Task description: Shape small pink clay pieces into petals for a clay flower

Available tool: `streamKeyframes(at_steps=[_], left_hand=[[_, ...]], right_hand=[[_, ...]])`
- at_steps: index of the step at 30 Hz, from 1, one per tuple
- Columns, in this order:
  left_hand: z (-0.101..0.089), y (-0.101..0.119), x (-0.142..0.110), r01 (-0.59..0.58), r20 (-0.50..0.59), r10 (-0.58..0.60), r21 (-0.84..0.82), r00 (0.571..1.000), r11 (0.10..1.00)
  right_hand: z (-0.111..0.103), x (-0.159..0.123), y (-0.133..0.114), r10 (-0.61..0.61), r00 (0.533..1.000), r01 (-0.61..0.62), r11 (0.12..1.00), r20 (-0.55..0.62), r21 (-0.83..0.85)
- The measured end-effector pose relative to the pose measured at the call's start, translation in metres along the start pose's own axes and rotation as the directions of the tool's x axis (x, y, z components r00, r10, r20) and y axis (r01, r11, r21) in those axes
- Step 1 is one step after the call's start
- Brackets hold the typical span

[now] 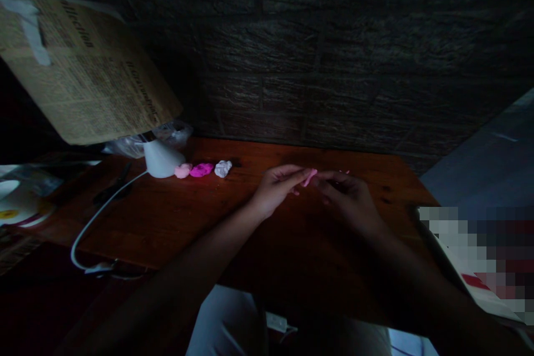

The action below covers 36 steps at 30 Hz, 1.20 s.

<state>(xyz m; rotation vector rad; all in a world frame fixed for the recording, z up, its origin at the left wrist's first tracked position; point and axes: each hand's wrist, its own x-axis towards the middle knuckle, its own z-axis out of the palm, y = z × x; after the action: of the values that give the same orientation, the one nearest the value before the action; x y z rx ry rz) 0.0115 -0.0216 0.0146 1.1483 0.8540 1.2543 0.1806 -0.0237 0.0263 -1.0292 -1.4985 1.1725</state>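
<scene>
Above the wooden table [200, 217], a small strip of pink modelling clay [309, 177] is pinched between the thumb and forefinger of my left hand [277, 186]. My right hand [346, 194] is close by on the right, its thumb and fingertips drawn together at the clay's edge; what lies between them, if anything, is hidden. Small pink bits [344, 172] show just behind my right hand. Further left sit a pale pink lump [183, 171], a bright magenta lump [202, 169] and a white lump [223, 168], in a row.
A lamp with a newspaper-covered shade [104, 78] and white base [162, 160] stands at the left, its white cable [89, 222] hanging over the front edge. Scissors-like dark handles [112, 189] lie near it. A white cup [20, 206] is far left. A stone-patterned wall [292, 67] rises behind.
</scene>
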Motion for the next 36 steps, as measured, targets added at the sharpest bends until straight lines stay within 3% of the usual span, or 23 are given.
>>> streamKeyframes(at_steps=[14,20,26,36], left_hand=[[-0.0005,-0.0009,-0.0007,0.041,0.032,-0.038,-0.094,0.999,0.995],[-0.0020,-0.0016,0.0003,0.156,0.087,-0.141,-0.216,0.986,0.964],[-0.0034,-0.0030,0.0019,0.331,0.139,-0.301,-0.348,0.943,0.877],[-0.0025,-0.0033,0.0020,0.360,0.166,-0.320,-0.384,0.933,0.850]], right_hand=[[-0.0006,0.0007,0.0028,-0.022,1.000,0.022,1.000,0.017,0.022],[-0.0010,0.0014,0.0062,-0.014,0.999,0.012,0.997,0.029,0.071],[-0.0004,0.0008,0.0056,-0.016,0.999,0.013,0.996,0.033,0.085],[0.0000,-0.0003,0.0066,-0.045,0.998,0.043,0.998,0.053,0.044]])
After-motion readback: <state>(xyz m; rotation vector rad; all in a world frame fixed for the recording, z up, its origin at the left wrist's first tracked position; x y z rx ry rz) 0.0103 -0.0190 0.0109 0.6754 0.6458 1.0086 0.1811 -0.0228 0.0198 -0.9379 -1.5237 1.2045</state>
